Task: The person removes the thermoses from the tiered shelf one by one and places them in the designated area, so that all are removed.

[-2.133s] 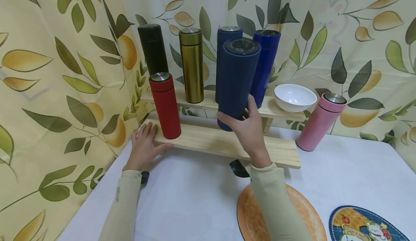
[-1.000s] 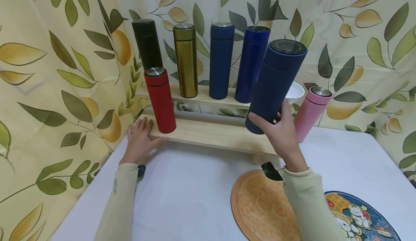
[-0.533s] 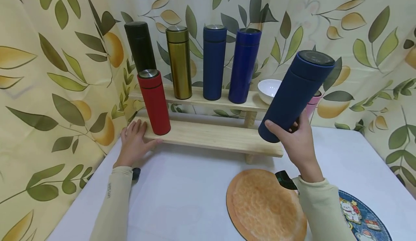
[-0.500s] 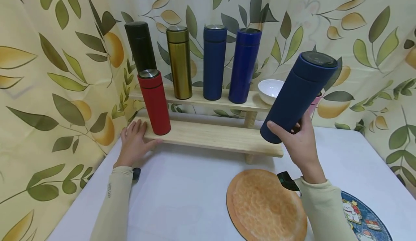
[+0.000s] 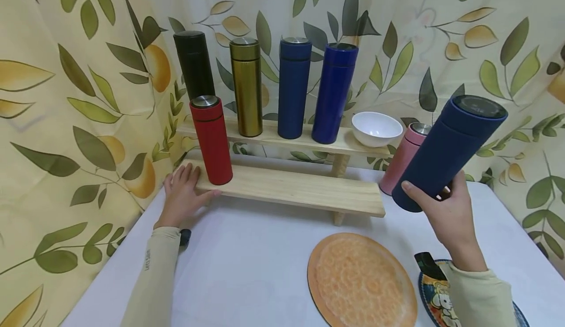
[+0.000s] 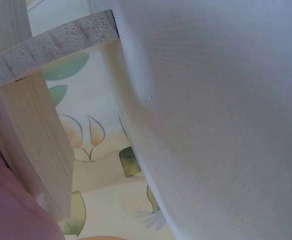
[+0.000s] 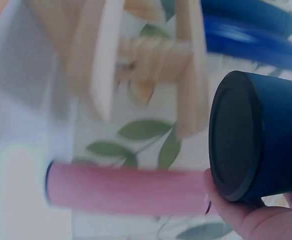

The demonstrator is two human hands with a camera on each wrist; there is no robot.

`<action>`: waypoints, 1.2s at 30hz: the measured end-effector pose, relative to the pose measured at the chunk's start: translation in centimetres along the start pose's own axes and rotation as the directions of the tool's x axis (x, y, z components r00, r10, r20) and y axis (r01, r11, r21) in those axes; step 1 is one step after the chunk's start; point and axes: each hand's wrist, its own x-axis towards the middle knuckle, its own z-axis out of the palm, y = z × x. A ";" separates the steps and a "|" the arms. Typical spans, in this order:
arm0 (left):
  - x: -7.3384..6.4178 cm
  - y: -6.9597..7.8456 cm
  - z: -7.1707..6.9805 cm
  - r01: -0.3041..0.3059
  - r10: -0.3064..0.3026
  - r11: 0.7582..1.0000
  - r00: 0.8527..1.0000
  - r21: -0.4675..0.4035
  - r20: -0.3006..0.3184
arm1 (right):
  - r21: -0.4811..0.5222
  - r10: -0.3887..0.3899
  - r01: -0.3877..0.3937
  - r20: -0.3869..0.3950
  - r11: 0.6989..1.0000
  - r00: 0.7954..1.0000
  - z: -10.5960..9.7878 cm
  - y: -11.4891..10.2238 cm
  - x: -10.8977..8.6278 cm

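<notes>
My right hand [image 5: 450,219] grips a dark blue thermos flask [image 5: 448,153] near its base, tilted to the right and raised above the table. In the right wrist view its round black bottom [image 7: 234,137] faces the camera. Behind it a pink flask [image 5: 403,160] stands on the table, partly overlapped. My left hand [image 5: 183,197] rests on the left end of the wooden two-tier rack [image 5: 300,187], thumb along the front edge of the lower shelf. Beside that hand a red flask [image 5: 212,143] stands on the lower shelf. In the left wrist view the rack's wooden end [image 6: 41,130] lies against the hand.
On the upper shelf stand a black flask [image 5: 194,67], a gold flask [image 5: 247,91], a blue flask [image 5: 293,91], a deeper blue flask [image 5: 333,96] and a white bowl [image 5: 376,130]. A round orange-brown mat [image 5: 362,278] and a patterned mat [image 5: 434,292] lie in front. Patterned curtain hangs behind.
My right hand has carried the dark blue flask from in front of the rack to the right, lower and more tilted, past the shelf end. My left hand stays on the rack.
</notes>
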 end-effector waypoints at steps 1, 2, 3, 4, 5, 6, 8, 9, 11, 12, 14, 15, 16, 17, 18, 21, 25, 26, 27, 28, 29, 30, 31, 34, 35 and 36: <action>0.0 0.0 0.0 0.001 -0.001 1.000 1.000 0.000 0.001 | -0.021 0.018 -0.018 0.002 1.000 1.000 -0.4 0.4 0.1; 0.0 0.1 0.0 0.004 -0.004 1.000 1.000 -0.004 0.002 | -0.037 0.037 -0.037 0.007 0.999 0.999 -0.7 0.8 0.1; 0.0 0.1 0.0 0.007 -0.007 1.000 1.000 -0.005 0.002 | -0.049 0.051 -0.051 0.012 0.998 0.999 -0.9 1.1 0.3; 0.0 0.1 -0.1 0.010 -0.010 1.000 1.000 -0.005 0.001 | -0.062 0.064 -0.063 0.016 0.996 0.998 -1.2 1.5 0.4; 0.0 0.0 -0.1 0.012 -0.012 1.000 1.000 -0.004 0.001 | -0.068 0.075 -0.074 0.020 0.995 0.997 -1.4 1.9 0.5; 0.0 0.0 -0.1 0.017 -0.017 1.000 1.000 -0.002 0.004 | -0.072 0.082 -0.080 0.023 0.994 0.996 -1.5 2.3 0.7; -0.1 -0.1 -0.1 0.022 -0.022 1.000 1.000 0.003 0.009 | -0.072 0.092 -0.090 0.026 0.993 0.995 -1.9 3.0 0.9; -0.1 -0.1 -0.1 0.023 -0.023 1.000 1.000 0.007 0.008 | -0.077 0.096 -0.094 0.024 0.993 0.995 -2.1 3.4 1.1; -0.2 -0.1 -0.1 0.024 -0.024 1.000 1.000 0.005 0.008 | -0.073 0.105 -0.103 0.025 0.992 0.994 -2.6 4.2 1.4; -0.2 -0.1 -0.1 0.024 -0.024 1.000 1.000 0.003 0.006 | -0.067 0.108 -0.106 0.027 0.992 0.994 -2.9 4.7 1.6; -0.2 -0.1 -0.2 0.014 -0.014 1.000 1.000 0.002 -0.004 | -0.055 0.117 -0.115 0.033 0.992 0.993 -3.3 5.5 2.1; -0.2 -0.1 -0.2 0.010 -0.010 1.000 1.000 0.005 -0.009 | -0.051 0.122 -0.120 0.037 0.991 0.992 -3.5 5.9 2.3; -0.2 0.0 -0.2 0.006 -0.006 1.000 1.000 0.005 -0.012 | -0.039 0.126 -0.125 0.041 0.991 0.991 -3.6 6.3 2.5; -0.2 -0.1 -0.2 0.002 -0.002 1.000 1.000 0.010 -0.015 | -0.028 0.129 -0.128 0.043 0.991 0.991 -3.7 6.7 2.7; -0.2 -0.1 -0.2 -0.002 0.002 1.000 1.000 0.014 -0.017 | -0.022 0.134 -0.134 0.042 0.991 0.990 -3.8 7.1 2.9; -0.2 0.0 -0.3 -0.007 0.007 1.000 1.000 0.012 -0.019 | 0.004 0.154 -0.154 0.033 0.988 0.988 -3.9 8.1 3.5; 0.0 0.2 -0.3 -0.007 0.007 1.000 1.000 0.001 -0.023 | 0.038 0.186 -0.187 0.034 0.982 0.982 -4.1 9.0 4.4; 0.0 0.1 -0.2 -0.004 0.004 1.000 1.000 -0.001 -0.023 | 0.042 0.193 -0.195 0.037 0.980 0.980 -4.1 9.3 4.7; 0.1 0.1 -0.2 -0.002 0.002 1.000 1.000 0.001 -0.023 | 0.047 0.202 -0.204 0.042 0.978 0.979 -4.2 9.5 4.9; 0.1 0.1 -0.1 0.001 -0.001 1.000 1.000 0.001 -0.021 | 0.049 0.211 -0.214 0.047 0.976 0.976 -4.2 9.8 5.2; 0.1 0.0 -0.1 0.003 -0.003 1.000 1.000 0.003 -0.018 | 0.050 0.220 -0.222 0.050 0.974 0.974 -4.2 10.1 5.4; 0.0 0.0 0.0 0.006 -0.006 1.000 1.000 0.002 -0.013 | 0.058 0.231 -0.234 0.055 0.971 0.971 -4.2 10.4 5.7; 0.0 0.0 0.0 0.007 -0.007 1.000 1.000 0.001 -0.010 | 0.066 0.240 -0.244 0.057 0.968 0.969 -4.2 10.6 5.9; 0.0 -0.1 0.1 0.001 -0.001 1.000 1.000 0.002 -0.009 | 0.089 0.272 -0.277 0.067 0.957 0.960 -4.3 11.2 6.4; 0.0 -0.1 0.1 -0.003 0.003 1.000 1.000 -0.001 -0.012 | 0.103 0.279 -0.285 0.070 0.953 0.958 -4.3 11.4 6.7; -0.1 -0.1 0.1 -0.005 0.005 1.000 1.000 -0.003 -0.016 | 0.125 0.284 -0.292 0.075 0.948 0.956 -4.3 11.5 6.9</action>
